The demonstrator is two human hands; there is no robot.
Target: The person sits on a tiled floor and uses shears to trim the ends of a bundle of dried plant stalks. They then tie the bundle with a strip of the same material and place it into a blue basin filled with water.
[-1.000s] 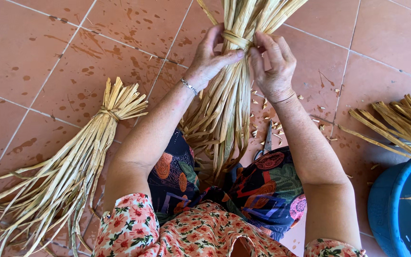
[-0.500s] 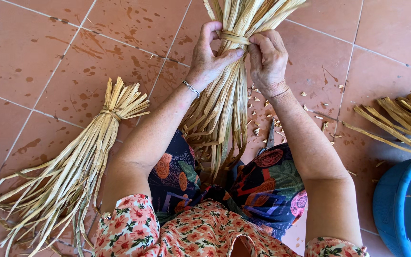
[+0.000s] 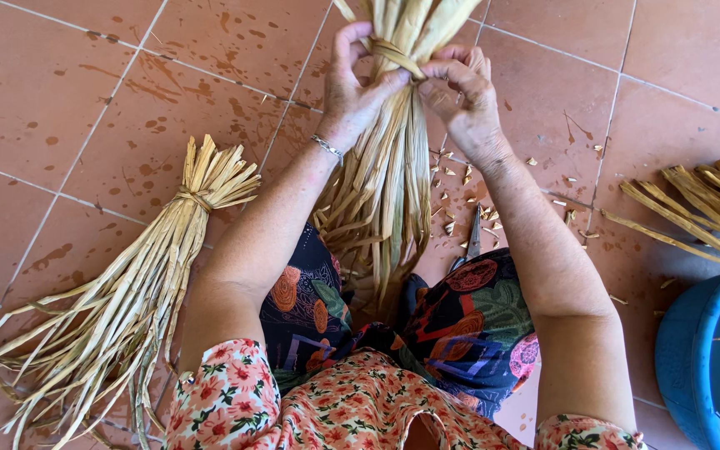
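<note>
Bundle in hand: a bundle of dried straw-coloured stalks [image 3: 385, 175] stands between the person's knees, its top leaving the upper edge of the view and its loose ends spread over the lap.
Binding: a strip of the same fibre [image 3: 395, 55] goes around the neck of this bundle, just between the two hands.
Left hand [image 3: 353, 83]: it is clenched around the neck of the bundle, the thumb pressing on the strip.
Right hand [image 3: 462, 98]: its fingertips pinch the end of the strip against the stalks, so it is grasping too, not released.
Progress, as I judge it: the stalks are already gathered and the strip is already wrapped around; the knot seems not finished, because both hands are on it.
Finished bundle: one tied bundle [image 3: 118, 308] lies on the tiled floor [image 3: 68, 117] at the person's left, well apart from the hands.
Loose stalks: one untied heap [image 3: 702, 208] lies at the right, partly over a blue tub [image 3: 697, 367].
Scissors: one pair [image 3: 470, 242], as it seems, lies on the floor just beside the right knee, among many small cut pieces [image 3: 460, 179].
Count: two bundles, one loose heap, one tub, one pair of scissors.
Floor: it shows many dark wet spots.
</note>
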